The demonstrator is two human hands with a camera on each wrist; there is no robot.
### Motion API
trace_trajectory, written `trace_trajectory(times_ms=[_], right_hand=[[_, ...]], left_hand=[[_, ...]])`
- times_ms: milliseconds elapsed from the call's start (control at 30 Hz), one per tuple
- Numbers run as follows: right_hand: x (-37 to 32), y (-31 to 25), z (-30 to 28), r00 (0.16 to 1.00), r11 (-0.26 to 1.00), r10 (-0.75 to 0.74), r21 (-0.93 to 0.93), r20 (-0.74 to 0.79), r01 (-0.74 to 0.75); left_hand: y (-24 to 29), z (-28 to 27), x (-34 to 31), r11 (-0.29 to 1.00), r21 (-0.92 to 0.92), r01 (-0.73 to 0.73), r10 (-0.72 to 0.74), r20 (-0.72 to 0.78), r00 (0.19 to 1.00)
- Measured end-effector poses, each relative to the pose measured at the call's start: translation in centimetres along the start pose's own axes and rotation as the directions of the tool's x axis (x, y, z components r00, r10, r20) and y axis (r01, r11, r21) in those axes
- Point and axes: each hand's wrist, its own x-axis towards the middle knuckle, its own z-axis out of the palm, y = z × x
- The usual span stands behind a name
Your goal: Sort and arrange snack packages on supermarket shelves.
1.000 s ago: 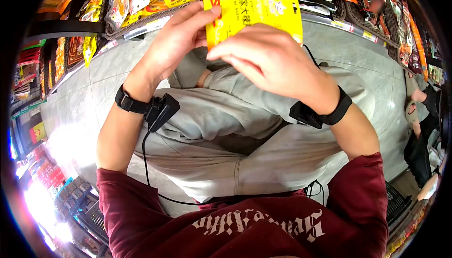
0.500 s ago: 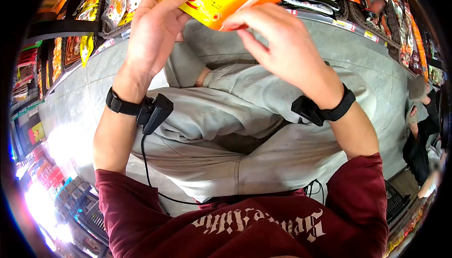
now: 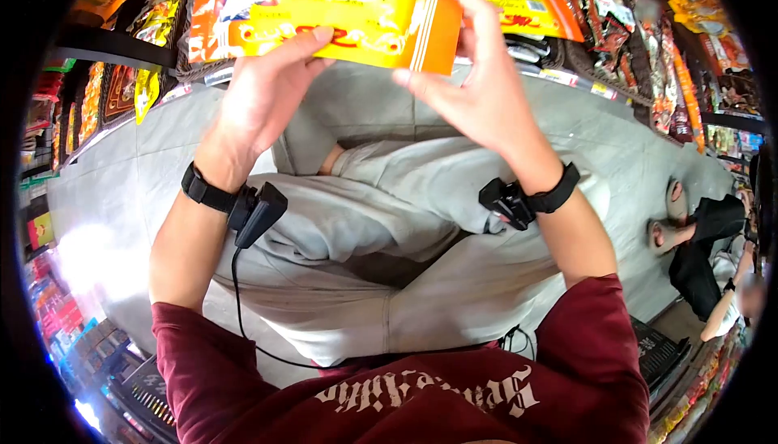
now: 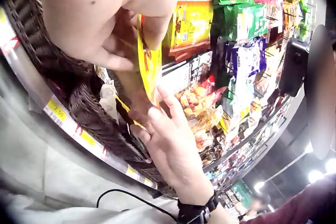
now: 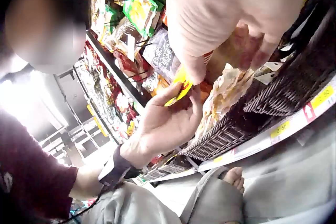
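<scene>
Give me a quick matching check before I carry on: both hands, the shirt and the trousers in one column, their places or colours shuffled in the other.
1. Left hand
2. Right hand
3. Shirt
4. Trousers

A. Light grey
B. At the right end of the packet, as the head view shows it
C. Dark red
D. Thumb over the packet's red print

Pairs: 1-D, 2-B, 3-C, 4-A

Head view: bright, fisheye bend, black rim. Floor [image 3: 113, 160] blows out white at left; print on yellow packet [image 3: 324, 14] partly smeared. Left wrist: lamps [image 4: 315, 176] flare lower right against a dim ceiling, soft blurred patch at right edge. Right wrist: washed-out glow at left — round blur upper left, dark corners, soft detail.
</scene>
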Motion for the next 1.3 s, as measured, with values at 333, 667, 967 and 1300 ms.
trace_trajectory(times_ms=[333,667,967,1300], right_hand=[[0.1,0.2,-0.4,0.967,0.991,-0.129,-0.009,-0.218,0.13],[0.4,-0.5,-1.5,0.912,0.984,-0.179,-0.054,-0.369,0.172],[1.9,-1.6,-5.4,0.904,0.976,-0.203,-0.003,-0.377,0.218],[5.0,-8.0,-8.5,0.958,0.963,-0.258,-0.108,-0.125,0.245]], left_hand=[[-1.0,1.5,-1.1,0.994,0.092,-0.055,0.057,-0.02,0.998],[-1.7,-1.5,-0.2,0.958,0.236,-0.165,0.204,-0.15,0.967],[-2.6,-0.7,0.8,0.833,0.364,-0.418,0.421,0.073,0.904],[5.4,8.0,-1.2,0.238,0.851,-0.467,0.318,0.387,0.866]])
